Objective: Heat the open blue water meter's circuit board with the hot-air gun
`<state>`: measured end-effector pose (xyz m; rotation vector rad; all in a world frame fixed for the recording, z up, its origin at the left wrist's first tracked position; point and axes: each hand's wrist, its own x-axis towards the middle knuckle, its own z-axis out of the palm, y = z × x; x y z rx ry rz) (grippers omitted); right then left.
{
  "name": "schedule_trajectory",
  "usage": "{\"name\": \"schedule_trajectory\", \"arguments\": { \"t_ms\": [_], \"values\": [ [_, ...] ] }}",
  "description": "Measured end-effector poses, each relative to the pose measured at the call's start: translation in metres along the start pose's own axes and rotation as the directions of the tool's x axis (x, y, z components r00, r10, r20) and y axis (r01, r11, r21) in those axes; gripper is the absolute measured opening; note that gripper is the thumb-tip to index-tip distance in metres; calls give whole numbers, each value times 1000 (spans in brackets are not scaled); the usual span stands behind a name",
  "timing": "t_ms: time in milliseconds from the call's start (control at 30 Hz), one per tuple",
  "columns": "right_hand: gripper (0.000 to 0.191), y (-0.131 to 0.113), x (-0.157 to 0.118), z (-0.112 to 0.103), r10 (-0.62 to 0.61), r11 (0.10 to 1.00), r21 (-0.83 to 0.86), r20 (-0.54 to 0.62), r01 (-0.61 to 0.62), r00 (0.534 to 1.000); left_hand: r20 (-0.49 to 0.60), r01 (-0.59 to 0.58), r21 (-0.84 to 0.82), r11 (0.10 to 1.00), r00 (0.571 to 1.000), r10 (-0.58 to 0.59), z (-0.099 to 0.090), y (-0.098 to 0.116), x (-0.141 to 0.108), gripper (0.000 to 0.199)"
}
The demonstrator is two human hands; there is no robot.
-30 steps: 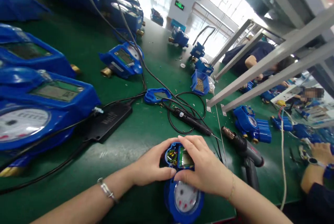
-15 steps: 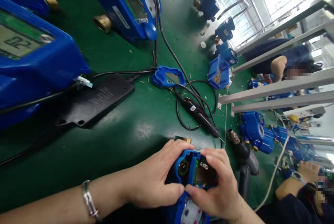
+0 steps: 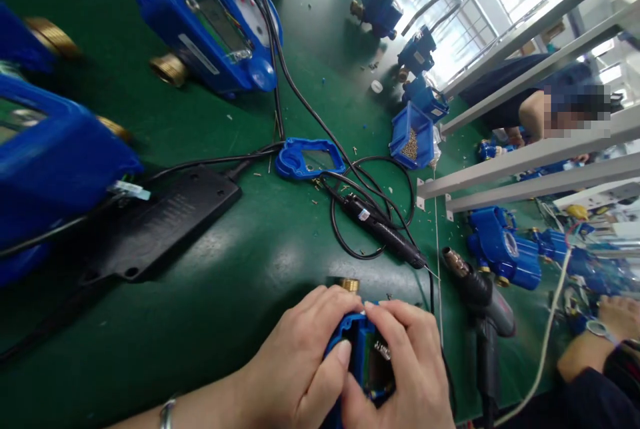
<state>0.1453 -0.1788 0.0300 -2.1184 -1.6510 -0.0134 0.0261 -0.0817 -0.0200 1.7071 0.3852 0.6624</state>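
Low in the head view, a blue water meter [image 3: 354, 324] lies partly under my two hands. Its cover is off, and a circuit board with a small display [image 3: 373, 366] shows inside. A threaded brass fitting [image 3: 351, 284] sticks out on its far side. My left hand [image 3: 295, 356] is closed around the left side of the housing, thumb at its inner edge. My right hand [image 3: 413, 362] grips the right side, fingertips on the upper rim and thumb across the middle. The lower part, with the dial, is hidden by my hands. A loose blue cover frame [image 3: 310, 158] lies farther off.
Beyond my hands are a black electric screwdriver [image 3: 385, 229] with looped cable and a blue bin [image 3: 413, 136] of small screws. A heat gun [image 3: 480, 309] stands right. More water meters [image 3: 215, 36] and a black adapter box [image 3: 165, 222] are left. Co-workers sit behind white posts.
My hands have drawn closer together over the meter, covering more of it, dial included. My right fingers have shifted left along the upper rim. The whole view has shifted slightly.
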Motion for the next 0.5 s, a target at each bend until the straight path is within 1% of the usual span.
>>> {"name": "schedule_trajectory", "arguments": {
  "t_ms": [67, 133, 200, 233, 300, 400, 433, 500],
  "values": [
    [38, -2, -4, 8, 8, 1000, -16, -72, -9, 997, -39, -10, 51, 999, 999, 11, 2, 1, 1, 37],
    [38, 0, -9, 15, 6, 1000, -3, -161, -6, 987, -52, -37, 88, 995, 998, 42, 5, -2, 1, 37],
    [39, 3, -14, 19, 4, 1000, 19, -233, 1, 972, -54, -75, 83, 994, 995, 80, 8, -8, -3, 41],
    [42, 5, -16, 19, -6, 1000, 25, -243, 12, 970, -52, -93, 67, 993, 994, 97, 10, -11, -5, 43],
    [52, 10, -19, 16, -50, 998, 20, -187, 55, 981, -59, -124, 33, 992, 990, 125, 12, -17, -10, 47],
    [59, 17, -21, 7, -126, 992, -19, -40, 126, 991, -82, -165, 13, 986, 983, 165, 13, -20, -13, 48],
    [58, 18, -20, 4, -134, 990, -35, -12, 133, 991, -88, -170, 16, 985, 981, 171, 12, -19, -13, 47],
    [57, 20, -20, 2, -131, 990, -46, -3, 130, 991, -96, -157, 37, 987, 983, 160, 10, -15, -10, 44]
  ]
}}
